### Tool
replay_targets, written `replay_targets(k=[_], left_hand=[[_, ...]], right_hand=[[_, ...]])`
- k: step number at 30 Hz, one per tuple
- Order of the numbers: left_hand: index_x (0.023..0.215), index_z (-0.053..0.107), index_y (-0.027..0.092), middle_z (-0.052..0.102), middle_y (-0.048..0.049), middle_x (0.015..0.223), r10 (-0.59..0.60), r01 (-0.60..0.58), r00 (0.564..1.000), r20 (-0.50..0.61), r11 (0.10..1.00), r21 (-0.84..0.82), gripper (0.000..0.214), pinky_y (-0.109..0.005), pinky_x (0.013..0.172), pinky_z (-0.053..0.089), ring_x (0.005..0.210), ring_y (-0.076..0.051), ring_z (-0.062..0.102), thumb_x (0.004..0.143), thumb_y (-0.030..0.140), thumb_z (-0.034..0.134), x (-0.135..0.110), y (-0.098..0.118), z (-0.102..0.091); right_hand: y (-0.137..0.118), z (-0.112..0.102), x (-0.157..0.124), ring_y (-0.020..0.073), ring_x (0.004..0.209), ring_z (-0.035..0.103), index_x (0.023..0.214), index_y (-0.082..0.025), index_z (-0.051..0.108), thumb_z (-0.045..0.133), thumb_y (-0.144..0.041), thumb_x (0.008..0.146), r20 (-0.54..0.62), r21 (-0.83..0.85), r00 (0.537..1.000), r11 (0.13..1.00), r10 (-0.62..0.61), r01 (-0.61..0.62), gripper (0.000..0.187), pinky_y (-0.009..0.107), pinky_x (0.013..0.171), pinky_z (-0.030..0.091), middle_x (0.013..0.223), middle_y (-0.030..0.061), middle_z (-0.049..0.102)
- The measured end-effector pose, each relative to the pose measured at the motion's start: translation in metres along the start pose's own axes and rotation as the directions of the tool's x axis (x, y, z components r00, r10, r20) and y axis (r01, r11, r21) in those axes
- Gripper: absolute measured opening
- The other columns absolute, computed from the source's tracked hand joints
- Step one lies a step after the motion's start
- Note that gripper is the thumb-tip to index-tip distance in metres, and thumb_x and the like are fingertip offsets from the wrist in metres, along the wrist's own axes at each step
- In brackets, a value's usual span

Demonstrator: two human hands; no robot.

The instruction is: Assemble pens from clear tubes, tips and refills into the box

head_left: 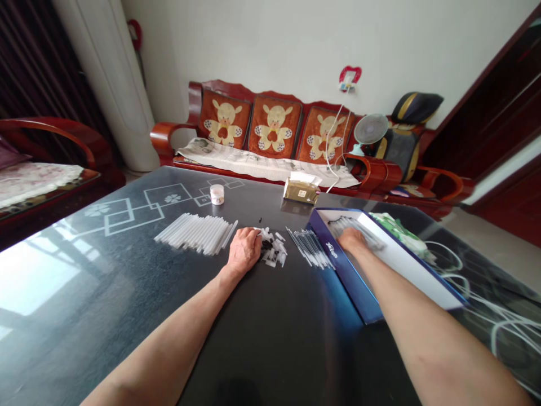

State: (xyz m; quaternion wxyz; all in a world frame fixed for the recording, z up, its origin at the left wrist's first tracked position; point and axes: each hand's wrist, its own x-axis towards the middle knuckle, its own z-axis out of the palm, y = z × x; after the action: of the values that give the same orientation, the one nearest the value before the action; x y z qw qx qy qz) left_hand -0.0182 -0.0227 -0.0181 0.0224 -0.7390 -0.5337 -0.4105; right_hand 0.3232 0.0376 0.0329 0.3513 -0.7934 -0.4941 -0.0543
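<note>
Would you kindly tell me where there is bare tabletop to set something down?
The table is bare in front of the pile of small pieces, between the left forearm and right forearm, and left of the white tubes. It is crowded from those tubes through the pile and thin rods to the blue box.

Parts pile (276, 252) on table (270, 332), clock centre. Left hand (245, 248) at pile's nine-o'clock edge; tube row (194, 233) farther out, same direction. Jar (217, 195) between ten and eleven, tissue box (301, 190) at one. Loose rods (311, 248) at three, before tray box (349, 282); right hand (351, 239) inside. Cloth bundle (401, 232) beyond at three, cables (499, 318) toward four. Sofa (249, 163) behind table, twelve.
</note>
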Motion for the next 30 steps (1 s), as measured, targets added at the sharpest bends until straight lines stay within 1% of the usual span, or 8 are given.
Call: replay_targets(k=[4,7,11,14,18,20,24,30], left_hand=[[0.104,0.062,0.018,0.067,-0.0069,0.099,0.072,-0.076,0.995,-0.067,0.996,-0.045,0.024,-0.033,0.089,0.046,0.095,-0.019,0.058,0.093,0.022,0.041,0.000,0.002,-0.004],[0.111,0.058,0.017,0.067,-0.0082,0.098,0.194,-0.201,0.976,-0.099,0.977,-0.067,0.026,-0.036,0.087,0.047,0.092,-0.020,0.059,0.094,0.025,0.041,0.000,0.010,-0.011],[0.128,0.047,0.014,0.064,-0.0126,0.110,0.403,-0.416,0.908,-0.111,0.900,-0.134,0.042,-0.039,0.090,0.049,0.101,-0.023,0.060,0.093,0.036,0.046,-0.003,0.026,-0.020],[0.138,0.035,0.012,0.058,-0.0166,0.122,0.498,-0.500,0.865,-0.059,0.845,-0.190,0.056,-0.040,0.092,0.050,0.110,-0.025,0.059,0.092,0.042,0.047,-0.006,0.034,-0.021],[0.137,0.036,0.014,0.062,-0.0138,0.117,0.508,-0.479,0.855,0.103,0.851,-0.214,0.044,-0.036,0.083,0.053,0.100,-0.021,0.064,0.095,0.024,0.038,-0.007,0.034,-0.016],[0.135,0.039,0.013,0.063,-0.0123,0.115,0.512,-0.486,0.846,0.148,0.856,-0.180,0.044,-0.033,0.084,0.052,0.099,-0.019,0.064,0.091,0.014,0.039,-0.006,0.031,-0.015],[0.130,0.047,0.014,0.065,-0.0100,0.107,0.480,-0.480,0.858,0.182,0.876,-0.044,0.046,-0.032,0.086,0.048,0.096,-0.019,0.062,0.085,0.006,0.041,-0.002,0.023,-0.015],[0.119,0.057,0.019,0.063,-0.0065,0.089,0.397,-0.416,0.907,0.138,0.896,0.155,0.034,-0.037,0.081,0.042,0.082,-0.021,0.058,0.090,0.015,0.041,0.001,0.021,-0.016]], right_hand=[[-0.027,-0.034,-0.001,0.0278,0.072,0.063,0.050,-0.018,0.060,0.065,-0.024,0.065,0.129,-0.056,0.991,0.998,0.021,-0.014,0.017,0.037,0.067,0.043,0.055,0.0084,0.059],[-0.059,-0.049,-0.029,0.0220,0.069,0.062,0.074,-0.017,0.067,0.061,-0.035,0.072,0.044,0.258,0.997,0.965,-0.061,0.048,0.020,0.033,0.066,0.045,0.065,0.0059,0.065],[-0.097,-0.036,-0.103,0.0163,0.059,0.060,0.103,-0.016,0.061,0.067,-0.046,0.067,0.182,0.749,0.979,0.657,-0.091,-0.079,0.047,0.026,0.053,0.047,0.072,0.0025,0.066],[-0.112,-0.013,-0.155,0.0164,0.063,0.063,0.124,-0.018,0.049,0.071,-0.044,0.068,0.289,0.850,0.951,0.488,-0.112,-0.201,0.066,0.027,0.055,0.052,0.081,0.0022,0.067],[-0.114,0.004,-0.185,0.0173,0.065,0.065,0.143,-0.022,0.026,0.075,-0.041,0.067,0.375,0.879,0.923,0.347,-0.082,-0.327,0.092,0.031,0.061,0.056,0.079,-0.0010,0.067],[-0.110,0.004,-0.185,0.0178,0.068,0.066,0.143,-0.023,0.026,0.075,-0.041,0.067,0.379,0.880,0.922,0.337,-0.078,-0.334,0.092,0.031,0.062,0.056,0.083,-0.0003,0.068],[-0.100,-0.003,-0.172,0.0181,0.075,0.069,0.119,-0.019,0.054,0.066,-0.047,0.074,0.336,0.906,0.941,0.285,-0.033,-0.313,0.054,0.028,0.062,0.055,0.082,0.0027,0.069],[-0.094,-0.001,-0.169,0.0181,0.070,0.069,0.092,-0.016,0.064,0.068,-0.048,0.071,0.431,0.865,0.901,0.264,0.046,-0.427,0.038,0.027,0.059,0.053,0.077,0.0053,0.071]])
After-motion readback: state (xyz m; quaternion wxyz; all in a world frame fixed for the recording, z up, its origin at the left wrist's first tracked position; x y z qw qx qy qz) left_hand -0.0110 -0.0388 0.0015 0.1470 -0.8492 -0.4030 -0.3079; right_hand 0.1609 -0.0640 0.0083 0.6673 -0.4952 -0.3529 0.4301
